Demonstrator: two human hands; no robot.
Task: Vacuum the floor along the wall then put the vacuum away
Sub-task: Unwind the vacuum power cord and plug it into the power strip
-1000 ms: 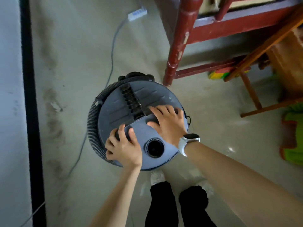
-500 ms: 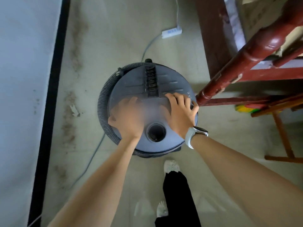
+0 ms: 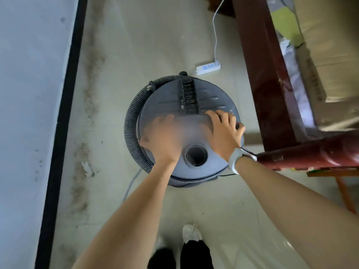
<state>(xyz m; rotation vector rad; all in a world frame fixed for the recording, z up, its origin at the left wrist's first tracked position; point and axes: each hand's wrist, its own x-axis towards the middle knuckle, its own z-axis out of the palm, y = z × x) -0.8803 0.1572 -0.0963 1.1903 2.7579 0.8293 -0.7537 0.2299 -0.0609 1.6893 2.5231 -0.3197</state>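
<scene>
The round grey vacuum canister (image 3: pixel 209 98) stands on the floor just ahead of my feet. Its ribbed black hose (image 3: pixel 130 121) is coiled round its left side. A round open port (image 3: pixel 196 154) sits in the near part of the lid, and a black ribbed handle strip (image 3: pixel 189 98) runs across the far part. My left hand (image 3: pixel 165 138) lies on the left of the lid, blurred by motion, fingers pointing forward. My right hand (image 3: pixel 223 131) presses on the right of the lid with fingers spread and thumb at the rim.
The pale wall (image 3: pixel 29 113) with a black baseboard (image 3: pixel 64 94) runs along the left, with dirt stains and a scrap (image 3: pixel 87 168) on the floor beside it. A white power strip (image 3: pixel 207 66) lies beyond the canister. Dark red wooden furniture (image 3: pixel 262 65) crowds the right.
The canister has moved forward along the wall, past the red wooden post. My left hand has let go of the handle and now lies on the lid.
</scene>
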